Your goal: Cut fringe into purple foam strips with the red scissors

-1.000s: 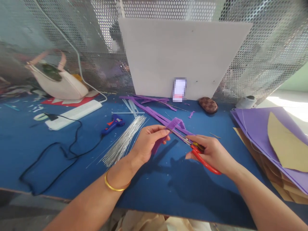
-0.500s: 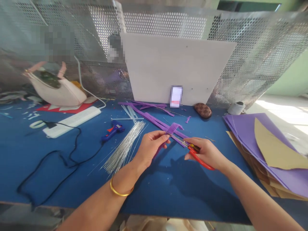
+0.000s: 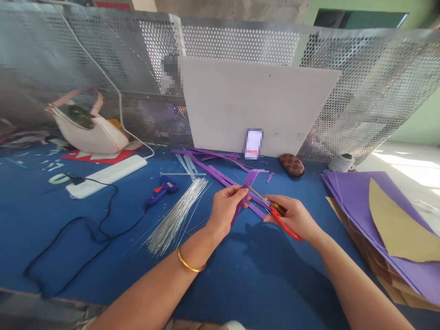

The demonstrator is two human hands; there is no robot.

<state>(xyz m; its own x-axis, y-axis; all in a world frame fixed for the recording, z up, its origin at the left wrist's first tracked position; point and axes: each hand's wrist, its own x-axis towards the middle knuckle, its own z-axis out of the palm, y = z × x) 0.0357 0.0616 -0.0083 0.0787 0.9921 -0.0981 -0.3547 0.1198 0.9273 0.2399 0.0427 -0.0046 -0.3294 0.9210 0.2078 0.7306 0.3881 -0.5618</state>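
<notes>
Pinched in my left hand [image 3: 228, 206] is a purple crepe paper strip [image 3: 252, 178]; its upper end folds over to the right and a tail hangs below my fingers. My right hand [image 3: 292, 215] grips red-handled scissors [image 3: 283, 224], their blades pointing left and reaching the strip beside my left fingertips. Whether the blades are parted is too small to tell. Under and behind my hands, more purple strips [image 3: 216, 174] lie across the blue table [image 3: 220, 279]. A bundle of thin silvery wires [image 3: 178, 217] lies left of my left hand.
A blue glue gun [image 3: 161, 191] with a black cord and a white power strip [image 3: 108, 176] lie left. At the back are a pale handbag [image 3: 91, 133], a lit phone [image 3: 253, 144] against a white board [image 3: 257, 101], and a checkered pouch [image 3: 291, 165]. Purple sheets [image 3: 371, 192] are stacked right.
The view has tilted up slightly. My left hand has shifted a little right with the strip, closer to my right hand. The scissors stay at the strip.
</notes>
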